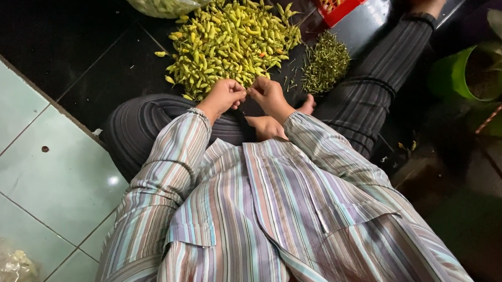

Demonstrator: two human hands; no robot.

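A heap of small yellow-green chili peppers [231, 42] lies on the dark floor in front of me. My left hand [223, 95] and my right hand [268, 94] meet at the near edge of the heap, fingers pinched together on a single chili between them; the chili itself is mostly hidden by the fingers. To the right of the heap sits a smaller pile of green stems [325, 62]. I sit on the floor in a striped shirt, with one bare foot [267, 126] tucked under my wrists.
A red plastic basket [344, 1] with chilies stands at the top right. A clear bag of chilies [166, 1] lies at the top. Green pots [476, 75] stand at the right. Another bag [9, 276] rests on pale tiles at the bottom left.
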